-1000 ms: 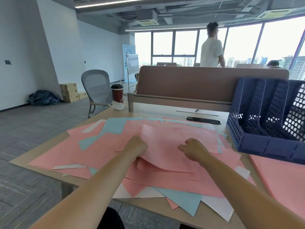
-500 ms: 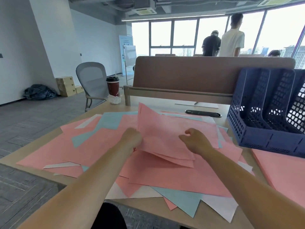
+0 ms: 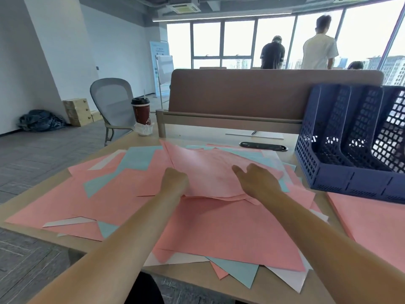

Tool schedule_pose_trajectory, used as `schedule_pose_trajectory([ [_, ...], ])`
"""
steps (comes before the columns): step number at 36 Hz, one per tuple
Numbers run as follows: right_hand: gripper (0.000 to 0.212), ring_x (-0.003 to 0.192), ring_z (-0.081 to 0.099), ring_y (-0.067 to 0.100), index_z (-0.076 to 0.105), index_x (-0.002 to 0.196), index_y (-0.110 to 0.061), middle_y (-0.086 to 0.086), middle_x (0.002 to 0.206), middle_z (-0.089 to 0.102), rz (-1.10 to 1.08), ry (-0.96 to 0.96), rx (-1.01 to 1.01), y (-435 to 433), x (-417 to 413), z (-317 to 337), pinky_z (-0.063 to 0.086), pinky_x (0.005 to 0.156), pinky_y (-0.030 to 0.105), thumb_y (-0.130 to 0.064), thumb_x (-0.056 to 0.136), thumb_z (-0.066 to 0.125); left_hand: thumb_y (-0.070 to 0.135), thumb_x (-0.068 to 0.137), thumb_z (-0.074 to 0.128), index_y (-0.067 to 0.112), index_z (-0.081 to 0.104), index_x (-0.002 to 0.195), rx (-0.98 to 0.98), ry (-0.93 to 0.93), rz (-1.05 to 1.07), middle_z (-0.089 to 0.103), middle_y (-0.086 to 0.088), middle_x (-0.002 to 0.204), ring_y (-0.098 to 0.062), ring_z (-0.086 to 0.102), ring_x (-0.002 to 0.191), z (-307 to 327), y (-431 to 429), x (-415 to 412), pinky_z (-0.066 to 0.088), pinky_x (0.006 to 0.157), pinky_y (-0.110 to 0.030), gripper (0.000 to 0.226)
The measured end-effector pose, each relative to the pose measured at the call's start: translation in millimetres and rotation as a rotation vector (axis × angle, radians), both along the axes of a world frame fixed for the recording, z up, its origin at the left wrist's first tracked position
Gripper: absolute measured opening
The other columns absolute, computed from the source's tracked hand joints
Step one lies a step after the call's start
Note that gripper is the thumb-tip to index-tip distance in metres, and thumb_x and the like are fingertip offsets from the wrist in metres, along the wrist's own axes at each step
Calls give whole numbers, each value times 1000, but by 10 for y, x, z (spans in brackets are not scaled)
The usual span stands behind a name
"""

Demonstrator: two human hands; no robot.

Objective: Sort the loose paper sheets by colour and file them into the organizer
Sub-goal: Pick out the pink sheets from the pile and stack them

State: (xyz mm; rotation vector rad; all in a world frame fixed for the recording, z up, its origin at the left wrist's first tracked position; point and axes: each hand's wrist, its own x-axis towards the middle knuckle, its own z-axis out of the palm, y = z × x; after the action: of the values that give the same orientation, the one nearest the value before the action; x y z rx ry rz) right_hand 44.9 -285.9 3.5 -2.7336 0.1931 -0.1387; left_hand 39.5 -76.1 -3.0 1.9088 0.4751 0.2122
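Loose pink, light-blue and white sheets (image 3: 219,229) lie spread over the wooden desk (image 3: 135,139). My left hand (image 3: 175,183) grips the left edge of a small bundle of pink sheets (image 3: 210,172), lifted a little off the pile. My right hand (image 3: 256,181) lies on the bundle's right side with its fingers spread and flat. The dark-blue mesh organizer (image 3: 355,148) with upright slots stands at the right of the desk, apart from both hands. A separate stack of pink sheets (image 3: 372,222) sits in front of it.
A brown divider panel (image 3: 263,93) runs along the desk's far edge. A dark paper cup (image 3: 141,113) stands at the back left, a black oval cable port (image 3: 263,147) at the back. A grey chair (image 3: 111,106) is left; two people stand by the windows.
The pink bundle has been raised off the pile and tilted up at its left. My right hand has opened from a closed grip and now lies flat on it.
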Motion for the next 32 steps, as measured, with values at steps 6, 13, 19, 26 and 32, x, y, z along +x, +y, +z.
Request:
schedule_pose_trajectory([
  [6,78,140,39,32,25,155,-14,10,156,37,70,179,34,-4,-8,-92,33,110,43,-67,97,29,-5,87,45,-3,51,122,-35,-9,6,58,-26,111,-34,56,87,1,-15,-45,40,57,-29,35],
  [13,64,118,57,30,49,137,-15,8,132,60,26,-50,-4,18,-49,-13,45,93,40,-63,96,37,-1,87,49,-2,54,120,-81,26,35,60,-24,113,-38,61,101,-8,-14,-97,46,70,-36,33],
  [19,73,128,50,31,42,145,-12,10,144,51,38,127,-21,-77,19,-111,41,96,39,-65,96,34,-3,90,46,-7,53,120,-17,77,3,59,-27,113,-38,62,107,13,-22,-79,43,69,-35,31],
  [26,48,94,62,26,60,116,-15,3,104,66,-29,-86,-68,-11,11,-24,50,79,35,-54,97,39,-3,91,47,-9,57,119,-23,59,-26,62,-24,109,-38,62,101,-7,-89,-108,40,63,-29,31],
  [32,49,88,52,25,57,119,-9,7,108,63,-6,65,29,-111,87,-81,42,76,33,-52,97,45,-4,87,47,-5,57,113,-46,33,-17,51,-7,81,-19,47,66,36,-117,-145,31,48,-27,28],
])
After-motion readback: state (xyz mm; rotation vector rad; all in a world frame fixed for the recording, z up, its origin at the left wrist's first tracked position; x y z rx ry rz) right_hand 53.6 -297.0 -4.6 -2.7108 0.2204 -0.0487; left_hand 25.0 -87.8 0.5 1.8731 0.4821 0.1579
